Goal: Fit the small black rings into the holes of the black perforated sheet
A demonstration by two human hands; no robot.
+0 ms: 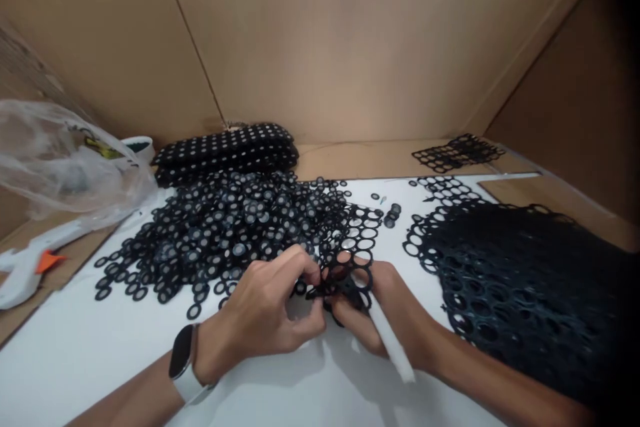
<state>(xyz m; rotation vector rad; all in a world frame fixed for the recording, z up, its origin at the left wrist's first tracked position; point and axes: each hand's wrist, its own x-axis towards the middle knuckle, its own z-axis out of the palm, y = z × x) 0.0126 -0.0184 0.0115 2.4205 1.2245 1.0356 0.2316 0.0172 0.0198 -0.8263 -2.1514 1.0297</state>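
Note:
A black mesh sheet of rings [361, 232] is held up between my hands, over the white surface. My left hand [280, 300], with a watch [184, 353] on its wrist, pinches the sheet's left lower edge with thumb and fingertips. My right hand [390, 307] is closed around the sheet's lower part. A white stick-like thing [393, 340] slants down from between its fingers; its upper end is hidden. Behind my left hand spreads a large heap of small black rings with pale centres [235, 220].
Stacked black mesh sheets [520, 280] lie at the right, another mesh piece [457, 152] behind them. Black dotted sheets [225, 150] rest against the cardboard wall [320, 47]. At the left are a clear plastic bag [65, 160], a white cup [140, 147] and a white glue gun [25, 267].

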